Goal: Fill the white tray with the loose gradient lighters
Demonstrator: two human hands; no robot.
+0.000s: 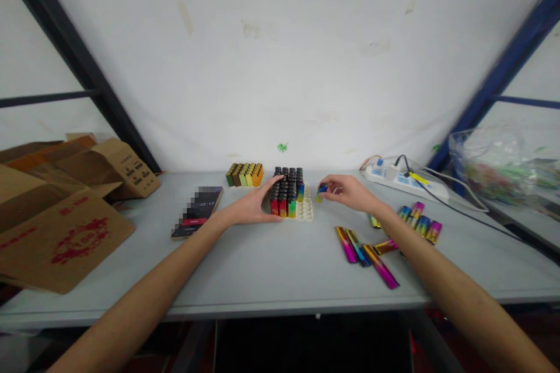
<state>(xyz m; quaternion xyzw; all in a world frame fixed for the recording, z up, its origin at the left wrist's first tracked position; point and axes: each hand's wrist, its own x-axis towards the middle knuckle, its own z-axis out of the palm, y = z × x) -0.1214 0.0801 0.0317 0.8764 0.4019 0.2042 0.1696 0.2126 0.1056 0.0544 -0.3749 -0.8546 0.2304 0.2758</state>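
A white tray with round holes (pixel 307 210) stands mid-table, its left part filled with upright lighters (pixel 283 204), black-topped, red and green in front. One blue-and-yellow lighter (pixel 300 192) stands in the tray near the holes. My left hand (pixel 249 205) curves round the tray's left side, its finger and thumb at the near and far ends. Just right of the tray, my right hand (pixel 347 191) pinches a single blue-to-yellow lighter (pixel 321 192) above the table. Shiny multicoloured lighters (pixel 380 266) lie loose near my right forearm, which hides some of them.
Gold and dark green lighters (pixel 245 175) stand in a block at the back. A phone (pixel 199 213) lies left of my hand. Cardboard boxes (pixel 65 233) crowd the left end. A power strip (pixel 406 183) with cables and a clear plastic bag (pixel 494 157) are at the right.
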